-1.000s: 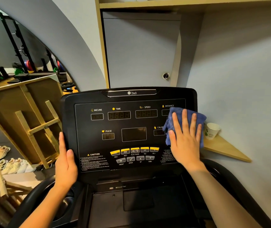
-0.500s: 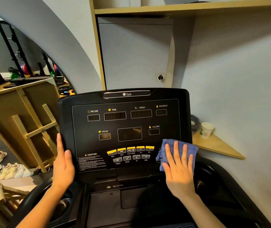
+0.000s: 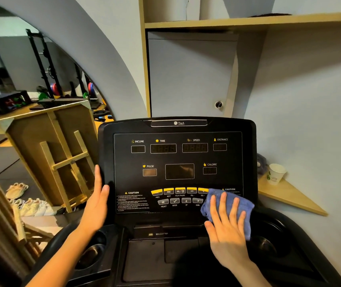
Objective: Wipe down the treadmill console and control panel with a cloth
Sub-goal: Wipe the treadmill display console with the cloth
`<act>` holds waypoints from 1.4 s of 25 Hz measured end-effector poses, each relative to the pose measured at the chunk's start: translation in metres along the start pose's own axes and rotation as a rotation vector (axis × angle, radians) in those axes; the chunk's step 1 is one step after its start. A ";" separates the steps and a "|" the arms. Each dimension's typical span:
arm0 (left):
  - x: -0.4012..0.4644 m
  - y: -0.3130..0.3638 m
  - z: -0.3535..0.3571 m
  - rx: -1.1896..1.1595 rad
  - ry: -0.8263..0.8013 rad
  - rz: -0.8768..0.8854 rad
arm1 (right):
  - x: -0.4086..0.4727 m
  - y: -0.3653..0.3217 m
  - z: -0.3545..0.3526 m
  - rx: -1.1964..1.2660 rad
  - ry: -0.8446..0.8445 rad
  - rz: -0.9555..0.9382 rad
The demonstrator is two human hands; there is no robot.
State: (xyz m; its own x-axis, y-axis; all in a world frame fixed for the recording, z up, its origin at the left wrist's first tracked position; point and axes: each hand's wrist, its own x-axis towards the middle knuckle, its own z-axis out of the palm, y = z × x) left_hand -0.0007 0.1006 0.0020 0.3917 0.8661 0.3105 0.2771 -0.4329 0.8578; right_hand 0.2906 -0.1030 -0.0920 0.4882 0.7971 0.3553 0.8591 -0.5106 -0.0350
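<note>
The black treadmill console [image 3: 177, 158] stands upright in front of me, with dark displays on top and a row of yellow and grey buttons [image 3: 177, 195] lower down. My right hand [image 3: 227, 230] lies flat, fingers spread, pressing a blue cloth [image 3: 242, 206] against the panel's lower right corner, over the right caution text. My left hand [image 3: 97, 204] grips the console's left edge, thumb on the front face. Below the panel lies the dark tray [image 3: 165, 255] with a cup holder on each side.
A paper cup [image 3: 275, 174] stands on a wooden corner shelf [image 3: 289, 195] right of the console. A grey cabinet door [image 3: 190, 75] and wooden shelf are behind it. A tipped wooden table [image 3: 57, 146], shoes [image 3: 28, 201] and gym racks are on the left.
My right hand slid the cloth down from the upper right of the panel, by the distance display, to its lower right corner. The left hand stayed on the left edge.
</note>
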 end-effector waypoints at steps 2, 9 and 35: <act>0.001 -0.001 -0.002 -0.041 -0.034 -0.017 | 0.002 -0.008 -0.001 -0.008 -0.018 0.000; 0.002 -0.003 -0.004 -0.186 -0.089 -0.061 | 0.005 -0.035 -0.006 0.034 -0.058 -0.025; -0.021 -0.026 -0.022 -0.297 -0.097 -0.075 | 0.051 -0.255 -0.023 0.152 0.101 -0.489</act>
State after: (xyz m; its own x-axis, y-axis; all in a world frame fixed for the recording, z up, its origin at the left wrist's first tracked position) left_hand -0.0351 0.0990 -0.0182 0.4660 0.8586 0.2135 0.0462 -0.2646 0.9632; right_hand 0.0930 0.0608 -0.0432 0.0138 0.8919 0.4519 0.9993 -0.0279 0.0246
